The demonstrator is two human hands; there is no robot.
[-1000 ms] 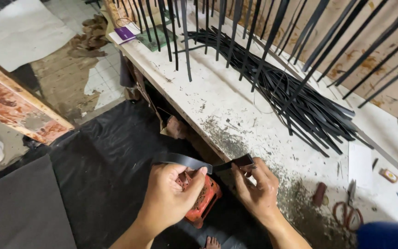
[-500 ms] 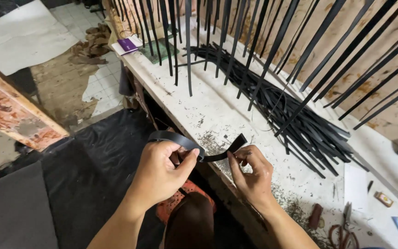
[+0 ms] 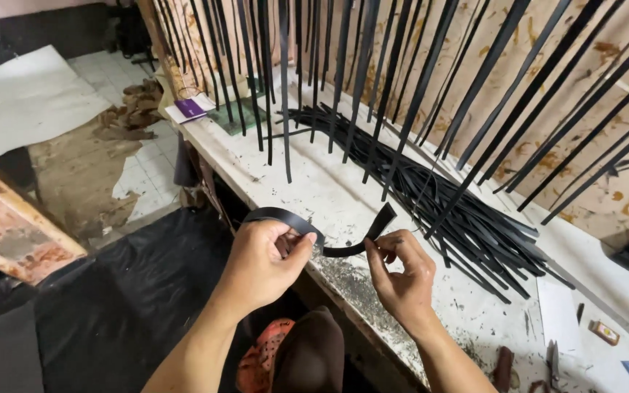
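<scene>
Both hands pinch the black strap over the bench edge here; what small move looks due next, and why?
Probably draw the hands apart to flatten it. The black strap sags in a curve between the left hand and right hand, its right end curling upward, beside the pile of straight strips.

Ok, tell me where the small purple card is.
The purple card lies at the far left end of the white workbench, beside the green mat.

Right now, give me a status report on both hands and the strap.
Left hand and right hand each pinch the black strap. Strap sags between them above the workbench edge. Nothing between hands.
</scene>
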